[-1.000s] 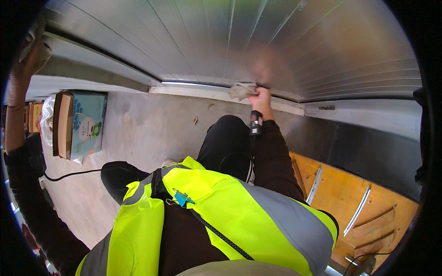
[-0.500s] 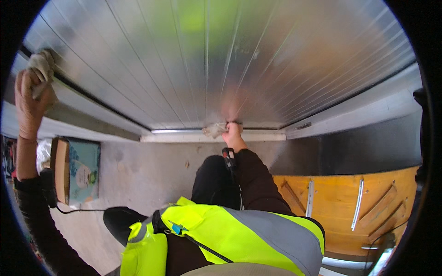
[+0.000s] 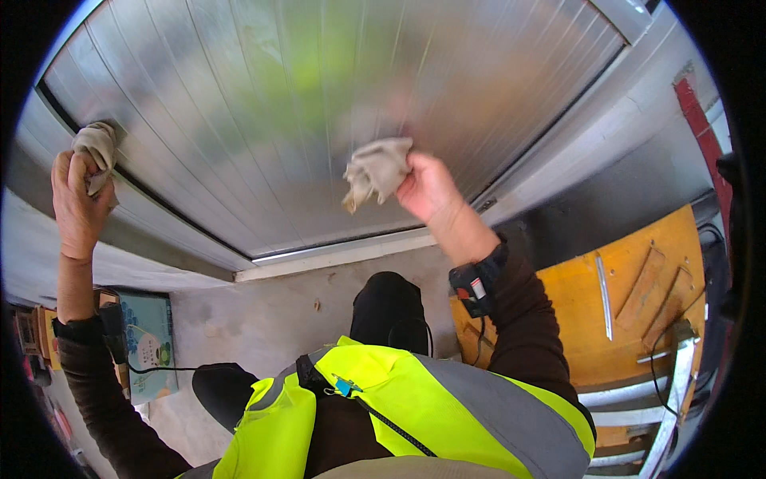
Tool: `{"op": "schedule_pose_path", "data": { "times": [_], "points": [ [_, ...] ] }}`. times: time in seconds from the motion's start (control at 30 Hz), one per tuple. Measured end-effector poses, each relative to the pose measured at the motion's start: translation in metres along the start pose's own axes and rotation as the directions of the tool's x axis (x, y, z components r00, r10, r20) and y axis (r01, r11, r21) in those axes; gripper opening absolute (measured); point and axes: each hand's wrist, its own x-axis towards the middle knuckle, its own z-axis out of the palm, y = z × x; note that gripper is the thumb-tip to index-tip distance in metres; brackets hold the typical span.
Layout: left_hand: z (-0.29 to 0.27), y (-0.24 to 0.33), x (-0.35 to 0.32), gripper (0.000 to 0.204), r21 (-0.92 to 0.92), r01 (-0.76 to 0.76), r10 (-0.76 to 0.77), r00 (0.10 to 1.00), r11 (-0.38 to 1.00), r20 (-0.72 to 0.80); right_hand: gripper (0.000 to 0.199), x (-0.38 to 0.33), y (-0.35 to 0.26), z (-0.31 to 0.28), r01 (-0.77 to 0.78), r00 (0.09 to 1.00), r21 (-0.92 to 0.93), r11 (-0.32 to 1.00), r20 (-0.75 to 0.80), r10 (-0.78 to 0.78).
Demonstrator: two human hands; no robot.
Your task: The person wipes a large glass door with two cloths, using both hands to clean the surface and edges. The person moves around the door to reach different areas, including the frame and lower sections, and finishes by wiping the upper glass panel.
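Note:
A shiny ribbed metal panel (image 3: 263, 172) fills the upper part of the head view. At its left edge, my left hand (image 3: 77, 209) is closed round a crumpled grey-beige cloth (image 3: 97, 145), which rests against the frame. In front of the panel's lower middle, my right hand (image 3: 432, 190) grips a second rag, a similar crumpled cloth (image 3: 378, 166) with a ragged lower corner. Whether this right cloth touches the panel or hangs just off it, I cannot tell.
Below the panel runs a pale sill (image 3: 343, 251), with grey floor (image 3: 263, 315) in front. A blue printed cardboard box (image 3: 149, 343) stands at the left. On the right are a yellow-orange wooden board (image 3: 570, 307) and several metal bars (image 3: 678, 383).
My right hand has lifted its cloth from the bottom sill up over the panel. My left hand and its cloth appear slightly lower and further right, as the whole view has turned.

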Motion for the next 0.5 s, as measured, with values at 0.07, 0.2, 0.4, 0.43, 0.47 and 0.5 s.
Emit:
{"op": "schedule_pose_path", "data": {
  "times": [0.07, 0.2, 0.4, 0.43, 0.47, 0.5],
  "points": [
    [0.001, 0.0, -0.002, 0.035, 0.01, 0.007, -0.007, 1.0, 1.0, -0.007, 0.028, -0.017, -0.039, 0.038, 0.077, 0.992, -0.048, 0.996, 0.099, -0.072],
    [0.0, 0.002, -0.002, 0.035, 0.0, 0.004, -0.004, 0.999, 1.0, -0.045, 0.037, -0.055, -0.118, 0.097, 0.537, 0.839, -0.25, 0.806, 0.064, -0.54],
    [0.0, 0.009, 0.0, 0.035, -0.027, 0.04, -0.041, 0.998, 0.999, -0.052, 0.032, -0.056, -0.159, 0.112, 0.815, 0.096, -0.553, -0.172, 0.423, -0.901],
    [0.0, 0.01, 0.0, 0.035, -0.022, 0.045, -0.047, 0.997, 0.999, -0.055, 0.032, -0.048, -0.157, 0.111, 0.734, -0.041, -0.565, -0.377, 0.517, -0.855],
    [0.0, 0.011, -0.001, 0.035, -0.027, 0.05, -0.052, 0.997, 0.998, -0.057, 0.04, -0.039, -0.161, 0.111, 0.52, -0.084, -0.577, -0.63, 0.699, -0.71],
    [-0.001, 0.011, -0.001, 0.035, -0.03, 0.054, -0.056, 0.997, 0.998, -0.061, 0.044, -0.026, -0.157, 0.111, 0.431, -0.158, -0.556, -0.711, 0.729, -0.666]
  ]
}}
